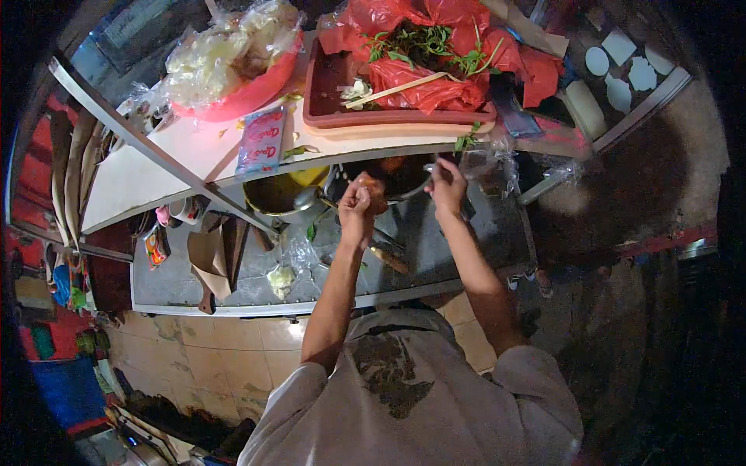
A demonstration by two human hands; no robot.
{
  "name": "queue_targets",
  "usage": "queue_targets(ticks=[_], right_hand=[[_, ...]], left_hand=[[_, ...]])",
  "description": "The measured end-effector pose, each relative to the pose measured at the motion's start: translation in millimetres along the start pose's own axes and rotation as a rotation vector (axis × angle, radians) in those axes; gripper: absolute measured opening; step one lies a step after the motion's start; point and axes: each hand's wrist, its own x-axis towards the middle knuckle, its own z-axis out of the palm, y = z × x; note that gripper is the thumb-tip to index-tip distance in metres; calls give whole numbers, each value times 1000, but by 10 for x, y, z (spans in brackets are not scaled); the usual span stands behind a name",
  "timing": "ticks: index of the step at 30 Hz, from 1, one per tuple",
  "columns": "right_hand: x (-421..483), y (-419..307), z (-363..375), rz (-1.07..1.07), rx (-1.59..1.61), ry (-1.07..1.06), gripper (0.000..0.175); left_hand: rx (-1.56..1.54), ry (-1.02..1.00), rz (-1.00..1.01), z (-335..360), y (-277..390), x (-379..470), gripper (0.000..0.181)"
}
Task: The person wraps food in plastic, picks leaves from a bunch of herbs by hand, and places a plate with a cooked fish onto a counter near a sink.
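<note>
My left hand (354, 212) is closed around a soft, brown-orange item (373, 189); whether it is food or a filled plastic bag is unclear. It is held over the near edge of a metal pot with dark contents (402, 175). At that pot's right rim is my right hand (450, 189), its fingers curled close to a small pale metallic part (429, 168). I cannot tell if they grip it. To the left, partly under the shelf, stands a second pot (271, 201) with yellowish-brown contents and a ladle (306, 199) at its edge.
Above the pots runs a white shelf (192, 145) with a red tray (312, 93), red plastic bags holding green leaves (428, 43) and a pink basin (256, 87). A knife handle (389, 260), brown wrapping paper (208, 259) and plastic (300, 250) lie on the metal counter (169, 291).
</note>
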Motion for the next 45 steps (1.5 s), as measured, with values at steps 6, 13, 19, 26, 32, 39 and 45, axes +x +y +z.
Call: queue_targets(ticks=[6, 13, 19, 26, 32, 39, 45], right_hand=[[-694, 96, 139, -70, -205, -314, 14], [-992, -231, 299, 101, -182, -599, 18], [-1088, -381, 359, 72, -184, -597, 16], [-1120, -301, 483, -651, -488, -757, 23], [-1525, -473, 512, -318, -422, -859, 15], [-1537, -443, 478, 18, -258, -963, 11], [-1429, -835, 448, 203, -302, -967, 9]], left_hand=[[-151, -171, -40, 38, 199, -252, 32], [-143, -170, 44, 103, 313, -454, 29], [196, 27, 32, -76, 416, -628, 14], [947, 98, 146, -22, 605, -1073, 11], [912, 204, 127, -141, 635, -1312, 10], [1219, 84, 343, 183, 754, -1463, 11], [1276, -1, 289, 298, 744, -1490, 16]])
